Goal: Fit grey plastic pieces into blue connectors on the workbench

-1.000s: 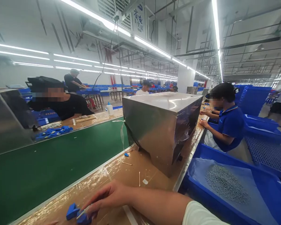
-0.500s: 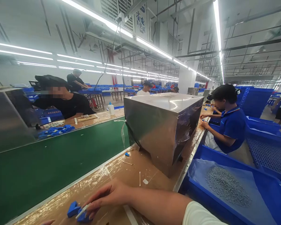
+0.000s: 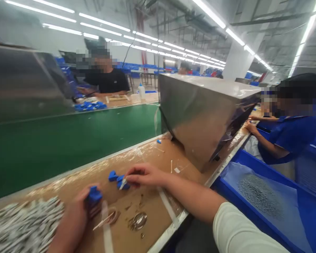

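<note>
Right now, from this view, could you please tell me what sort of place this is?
Probably a factory assembly hall: a green belt runs along the bench, a blue tray holds small parts, and tube lights hang overhead.

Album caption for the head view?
Left hand holds a blue part, right hand a pale strip, at a workbench.

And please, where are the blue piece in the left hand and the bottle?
Blue piece (image 3: 95, 195), head view: middle of its visible side.
Bottle (image 3: 141, 92), head view: middle of its body.
</note>
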Action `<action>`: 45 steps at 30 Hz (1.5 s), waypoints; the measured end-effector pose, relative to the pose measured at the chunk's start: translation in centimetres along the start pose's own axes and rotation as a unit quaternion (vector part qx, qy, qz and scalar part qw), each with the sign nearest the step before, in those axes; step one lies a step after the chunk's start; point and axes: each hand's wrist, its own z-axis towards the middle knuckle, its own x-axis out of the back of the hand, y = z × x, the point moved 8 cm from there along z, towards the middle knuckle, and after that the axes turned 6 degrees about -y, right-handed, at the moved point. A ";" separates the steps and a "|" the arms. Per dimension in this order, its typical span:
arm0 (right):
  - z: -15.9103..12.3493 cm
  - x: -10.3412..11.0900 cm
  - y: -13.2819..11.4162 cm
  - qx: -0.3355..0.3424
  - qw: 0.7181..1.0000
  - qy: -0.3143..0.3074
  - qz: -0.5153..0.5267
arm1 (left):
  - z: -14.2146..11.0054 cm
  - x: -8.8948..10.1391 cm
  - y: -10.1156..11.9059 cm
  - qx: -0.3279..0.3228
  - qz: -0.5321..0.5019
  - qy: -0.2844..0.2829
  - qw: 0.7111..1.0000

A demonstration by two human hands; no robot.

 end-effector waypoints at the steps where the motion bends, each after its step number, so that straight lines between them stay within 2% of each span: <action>1: -0.7 -0.6 -0.7 0.004 0.999 -0.014 -0.035 | -0.4 -0.4 -0.1 -0.009 -0.012 -0.018 1.000; 2: -1.3 -1.1 -1.5 0.009 0.996 -0.032 -0.084 | -0.8 -0.6 -0.2 -0.020 -0.019 -0.025 0.999; 3: -2.0 -1.5 -2.3 0.019 0.989 -0.052 -0.136 | -1.1 -1.2 0.1 -0.057 -0.041 -0.059 0.996; 5: -2.9 -1.7 -3.6 0.050 0.967 -0.073 -0.237 | -1.2 -1.5 -0.9 -0.054 -0.045 -0.066 0.995; 7: -3.3 -2.2 -3.7 0.060 0.942 -0.135 -0.301 | -0.8 -2.6 -1.8 -0.077 -0.073 -0.138 0.985; 8: -3.4 -2.6 -3.4 0.056 0.931 -0.170 -0.317 | -0.6 -2.7 -2.4 -0.083 -0.080 -0.150 0.982; 10: -3.9 -3.7 -3.0 0.048 0.911 -0.235 -0.335 | -0.3 -3.1 -3.5 -0.087 -0.095 -0.172 0.977; 12: -4.4 -4.6 -2.8 0.038 0.897 -0.271 -0.347 | -0.2 -3.3 -4.0 -0.090 -0.109 -0.177 0.974; 17: -4.5 -4.5 -2.9 0.038 0.887 -0.280 -0.365 | -0.2 -3.6 -3.6 -0.126 -0.095 -0.187 0.970; 24: -4.7 -4.5 -3.0 0.034 0.888 -0.319 -0.330 | -0.3 -3.4 -3.0 -0.151 -0.077 -0.184 0.968; 35: -4.7 -5.1 -3.2 0.024 0.885 -0.333 -0.325 | -0.3 -3.6 -3.2 -0.149 -0.047 -0.199 0.967; 38: -4.7 -5.0 -3.4 0.034 0.885 -0.330 -0.327 | -0.3 -3.5 -3.4 -0.127 -0.050 -0.206 0.969; 40: -4.7 -4.8 -3.9 0.054 0.895 -0.319 -0.306 | -0.3 -3.4 -3.5 -0.107 -0.063 -0.209 0.970; 42: -4.4 -4.0 -4.4 0.078 0.917 -0.274 -0.279 | -0.2 -3.3 -3.6 -0.093 -0.074 -0.204 0.972; 45: -3.6 -1.8 -4.7 0.094 0.958 -0.133 -0.236 | -0.1 -3.1 -3.8 -0.080 -0.063 -0.192 0.976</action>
